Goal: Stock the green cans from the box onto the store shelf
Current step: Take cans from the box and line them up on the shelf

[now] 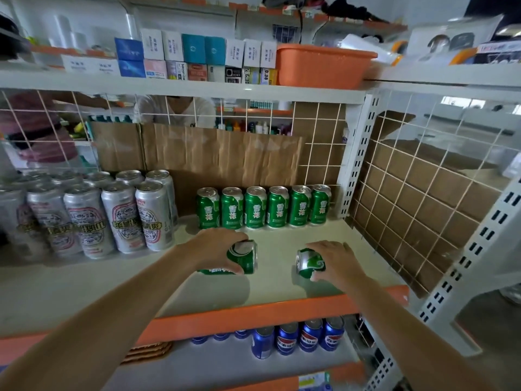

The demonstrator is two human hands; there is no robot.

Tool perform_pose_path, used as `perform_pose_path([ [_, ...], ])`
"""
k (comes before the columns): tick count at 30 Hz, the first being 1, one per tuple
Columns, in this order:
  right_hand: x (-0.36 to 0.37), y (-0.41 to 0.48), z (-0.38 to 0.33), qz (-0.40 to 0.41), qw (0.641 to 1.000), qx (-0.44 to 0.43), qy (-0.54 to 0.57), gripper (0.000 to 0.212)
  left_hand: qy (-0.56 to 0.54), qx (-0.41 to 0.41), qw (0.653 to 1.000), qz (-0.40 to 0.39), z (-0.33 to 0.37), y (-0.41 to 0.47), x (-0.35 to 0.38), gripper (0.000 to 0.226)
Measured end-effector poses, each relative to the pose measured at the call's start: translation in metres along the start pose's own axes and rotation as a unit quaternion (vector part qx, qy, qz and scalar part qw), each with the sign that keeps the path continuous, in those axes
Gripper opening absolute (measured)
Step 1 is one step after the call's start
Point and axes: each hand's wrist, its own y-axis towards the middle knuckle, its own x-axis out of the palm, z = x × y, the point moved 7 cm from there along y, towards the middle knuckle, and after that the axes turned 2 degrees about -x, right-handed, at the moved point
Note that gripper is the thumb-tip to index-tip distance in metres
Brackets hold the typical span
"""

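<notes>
I have bare shelf [276, 238] to work with in front of the row of green cans [255, 207], running from the tall silver cans [121, 218] on the left to the wire side panel [423, 198] on the right. The left hand [217, 246] with its sideways can [244, 259] and the right hand [335, 261] with a second can [310, 263] fill the middle of that strip, a clear gap between them. The upper shelf [197, 90] caps the opening and cardboard [211, 156] closes the back
</notes>
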Motion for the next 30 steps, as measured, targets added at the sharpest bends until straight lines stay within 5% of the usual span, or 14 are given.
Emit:
perform_pose_path([
  [4,-0.019,0.002,-0.027,0.068,0.993,-0.044,0.088,0.08,-0.003,0.01,1.0,0.008,0.0,0.003,-0.003,0.064],
  [7,-0.03,0.0,-0.055,0.067,0.965,-0.034,0.251,0.109,-0.002,0.018,1.0,0.009,0.003,0.005,-0.007,0.063],
  [11,-0.018,0.011,-0.084,-0.017,0.893,0.026,0.449,0.067,0.012,0.031,0.999,0.008,0.007,0.008,-0.009,0.057],
  [16,-0.005,0.018,-0.104,-0.047,0.835,0.048,0.545,0.049,0.021,0.038,0.999,-0.002,0.01,0.012,-0.011,0.054],
  [24,-0.005,0.022,-0.093,-0.001,0.822,0.052,0.567,0.039,0.02,0.025,0.999,0.007,0.011,0.018,-0.006,0.065],
  [30,-0.008,0.016,-0.078,0.027,0.772,0.047,0.633,0.029,-0.042,-0.005,0.997,0.067,0.006,0.012,-0.012,0.08],
])
